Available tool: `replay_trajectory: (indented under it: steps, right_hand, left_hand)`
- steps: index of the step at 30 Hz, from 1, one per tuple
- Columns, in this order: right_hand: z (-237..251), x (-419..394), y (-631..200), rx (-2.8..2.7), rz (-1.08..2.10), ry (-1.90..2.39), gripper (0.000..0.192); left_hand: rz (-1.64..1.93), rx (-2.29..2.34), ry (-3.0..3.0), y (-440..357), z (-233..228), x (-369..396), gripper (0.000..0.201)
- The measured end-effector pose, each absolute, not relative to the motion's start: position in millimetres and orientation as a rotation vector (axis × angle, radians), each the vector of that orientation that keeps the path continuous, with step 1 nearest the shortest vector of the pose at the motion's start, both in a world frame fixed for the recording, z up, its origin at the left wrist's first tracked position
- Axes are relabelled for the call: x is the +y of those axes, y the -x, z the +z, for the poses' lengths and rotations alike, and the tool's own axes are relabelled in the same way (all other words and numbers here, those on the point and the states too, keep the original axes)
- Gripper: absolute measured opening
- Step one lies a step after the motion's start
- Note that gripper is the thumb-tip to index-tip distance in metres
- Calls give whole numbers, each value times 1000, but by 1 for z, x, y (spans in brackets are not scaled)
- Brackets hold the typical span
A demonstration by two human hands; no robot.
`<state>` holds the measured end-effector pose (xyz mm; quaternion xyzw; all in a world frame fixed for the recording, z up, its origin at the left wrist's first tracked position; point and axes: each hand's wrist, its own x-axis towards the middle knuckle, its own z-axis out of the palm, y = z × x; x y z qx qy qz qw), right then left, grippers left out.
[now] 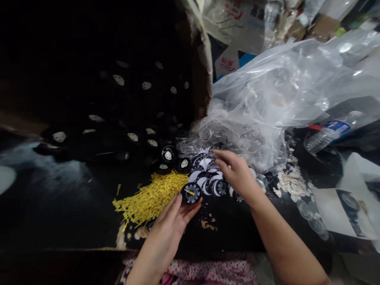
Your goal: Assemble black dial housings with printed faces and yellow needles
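Dial (191, 193) with a yellow pointer sits pinched in the left hand (172, 221). At 2 o'clock, the right hand (237, 174) reaches, fingers loose, over the disc pile (208, 178).

Black dial (191, 193) in left grip (172, 221), seemingly.
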<state>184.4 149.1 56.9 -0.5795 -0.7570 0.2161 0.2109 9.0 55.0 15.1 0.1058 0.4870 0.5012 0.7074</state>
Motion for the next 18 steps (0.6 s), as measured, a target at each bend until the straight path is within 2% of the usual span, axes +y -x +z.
replay_trajectory:
  steps: [2, 3, 6, 9, 14, 18]
  right_hand:
    - [60, 118, -172, -2072, 881, 1397, 33]
    - [61, 105, -167, -2060, 924, 1362, 34]
    - [63, 86, -155, -2076, 914, 1387, 35]
    - [65, 88, -151, -2040, 920, 1414, 25]
    - [62, 96, -136, -2103, 612, 1558, 42]
    - [52, 94, -118, -2107, 502, 1512, 42]
  left_hand:
    - [1115, 994, -234, -9, 19, 60, 38]
    - [1130, 972, -265, -9, 19, 61, 39]
    - [1136, 988, -456, -8, 17, 60, 40]
    - [1068, 1109, -697, -6, 15, 53, 40]
    - [1008, 1242, -899, -6, 21, 44, 38]
    - [1012, 1388, -935, -1, 21, 44, 41]
